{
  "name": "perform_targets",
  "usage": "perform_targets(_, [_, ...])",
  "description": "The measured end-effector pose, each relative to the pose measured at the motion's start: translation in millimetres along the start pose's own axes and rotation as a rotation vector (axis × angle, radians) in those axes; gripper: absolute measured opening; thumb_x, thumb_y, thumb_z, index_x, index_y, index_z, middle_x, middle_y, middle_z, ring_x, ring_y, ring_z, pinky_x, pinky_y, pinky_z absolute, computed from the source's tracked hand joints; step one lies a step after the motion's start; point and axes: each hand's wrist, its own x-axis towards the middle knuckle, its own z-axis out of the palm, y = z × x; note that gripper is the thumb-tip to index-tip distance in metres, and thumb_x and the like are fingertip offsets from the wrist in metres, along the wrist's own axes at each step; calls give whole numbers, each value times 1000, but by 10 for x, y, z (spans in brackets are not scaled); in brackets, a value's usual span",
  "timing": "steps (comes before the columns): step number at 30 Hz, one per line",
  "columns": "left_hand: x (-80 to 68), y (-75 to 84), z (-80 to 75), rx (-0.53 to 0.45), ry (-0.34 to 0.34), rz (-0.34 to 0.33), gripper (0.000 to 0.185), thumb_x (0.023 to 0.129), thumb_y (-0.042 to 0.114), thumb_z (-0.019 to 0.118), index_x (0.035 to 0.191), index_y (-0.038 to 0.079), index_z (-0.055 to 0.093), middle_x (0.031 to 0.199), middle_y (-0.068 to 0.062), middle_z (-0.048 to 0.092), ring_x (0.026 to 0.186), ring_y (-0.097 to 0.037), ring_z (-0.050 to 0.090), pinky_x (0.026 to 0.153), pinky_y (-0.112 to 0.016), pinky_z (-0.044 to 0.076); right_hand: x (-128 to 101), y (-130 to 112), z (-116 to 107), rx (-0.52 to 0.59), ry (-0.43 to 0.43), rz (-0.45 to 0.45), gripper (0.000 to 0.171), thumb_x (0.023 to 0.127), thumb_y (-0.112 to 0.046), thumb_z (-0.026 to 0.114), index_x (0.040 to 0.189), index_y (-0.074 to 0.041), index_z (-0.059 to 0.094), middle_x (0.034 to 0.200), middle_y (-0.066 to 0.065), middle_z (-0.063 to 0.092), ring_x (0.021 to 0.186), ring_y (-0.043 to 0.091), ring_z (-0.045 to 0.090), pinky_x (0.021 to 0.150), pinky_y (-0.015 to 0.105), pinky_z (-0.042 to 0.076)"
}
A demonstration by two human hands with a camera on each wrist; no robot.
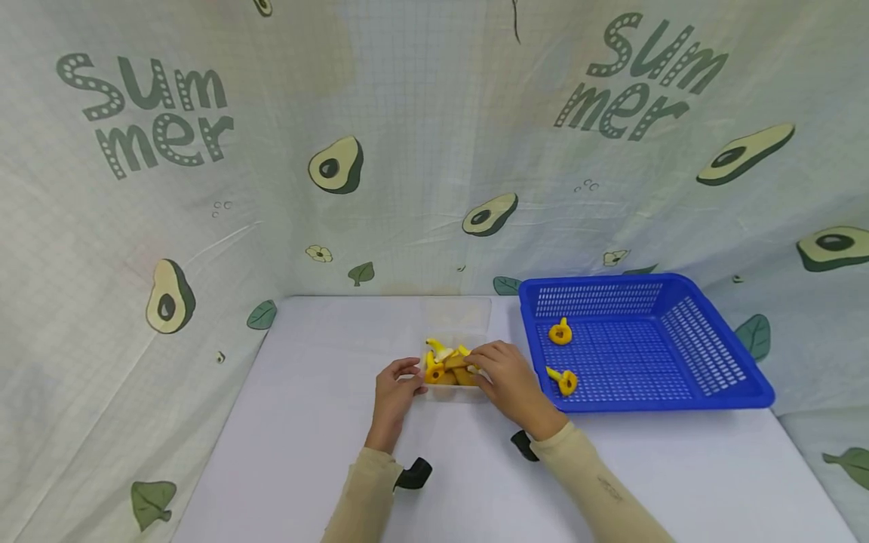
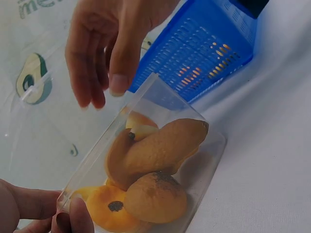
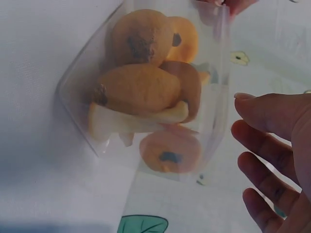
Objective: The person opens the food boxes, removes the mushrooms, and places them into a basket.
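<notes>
A clear plastic box [image 1: 448,393] stands mid-table, filled with play-food-like pieces. Inside are brown-orange oval pieces [image 2: 158,196], a longer curved brown piece [image 2: 165,145], round orange pieces with dark centres [image 3: 170,150] and a pale yellow curved piece [image 3: 141,119]. My left hand [image 1: 395,396] pinches the box's rim at its left corner, thumb and fingers on either side of the wall. Just over the right side of the box hovers my right hand [image 1: 505,381], its fingers relaxed and slightly bent with nothing between them; the right wrist view shows a gap between its fingertips and the rim.
To the right sits a blue perforated basket [image 1: 652,403] holding a yellow ring-headed piece [image 1: 560,332] and a similar stemmed piece [image 1: 566,382]. Behind the box lies a flat clear lid [image 1: 458,313]. A printed avocado cloth [image 1: 407,90] hangs behind the white table [image 1: 285,452].
</notes>
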Motion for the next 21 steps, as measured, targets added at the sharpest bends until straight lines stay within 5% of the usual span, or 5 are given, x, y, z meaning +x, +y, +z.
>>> perform_targets(21, [-25,23,10,14,9,-19,31,97,-8,69,127,-8,66,105,-13,61,78,-15,62,69,-24,64,246,66,208,-143,-121,9,24,85,-9,89,108,-8,81,108,5,76,107,26,63,107,47,53])
